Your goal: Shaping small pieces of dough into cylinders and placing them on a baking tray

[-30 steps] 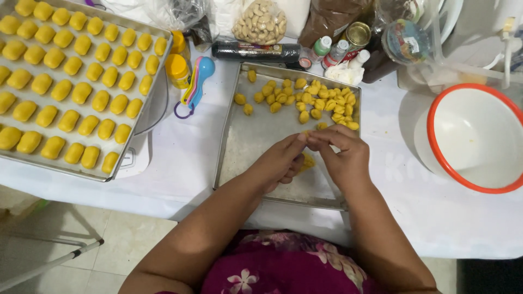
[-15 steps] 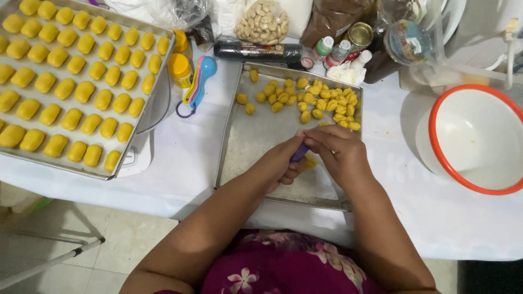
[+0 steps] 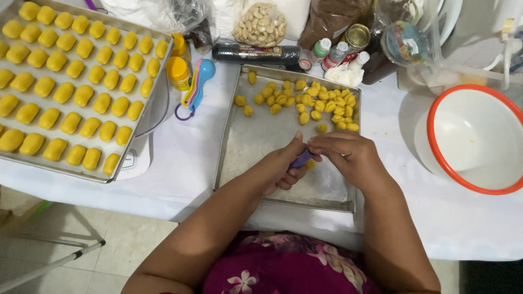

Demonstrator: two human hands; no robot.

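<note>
Hands meet over the near half of a metal baking tray (image 3: 256, 147) that lies on a white-covered desk (image 3: 185, 163), low and close to the body so the small work sits right under the eyes. The left hand (image 3: 283, 166) has its grip clenched around a purple-handled tool (image 3: 301, 159), only part of which shows between the fingers. The right hand (image 3: 348, 155) curls in against it from the right, fingertips pinched at the tool's tip; a bit of yellow dough (image 3: 310, 163) peeks out beneath them, but whether the right hand actually grasps it I cannot tell.

At the far end of the same tray, a loose heap of small yellow dough pieces (image 3: 321, 100) lies within easy reach, leaving bare metal near the hands as working room. To the left, a second tray (image 3: 158, 81) carries neat rows of larger shaped yellow pieces (image 3: 71, 81), spaced apart so they do not touch. Between the 2 trays lie coloured measuring spoons (image 3: 197, 81) on a ring. At the right, a white bowl with an orange-red rim (image 3: 479, 139) stands apart. Along the far edge sit a bag of nuts (image 3: 260, 24), small bottles (image 3: 332, 51) and a small tin (image 3: 357, 35), pushed back out of the way.
</note>
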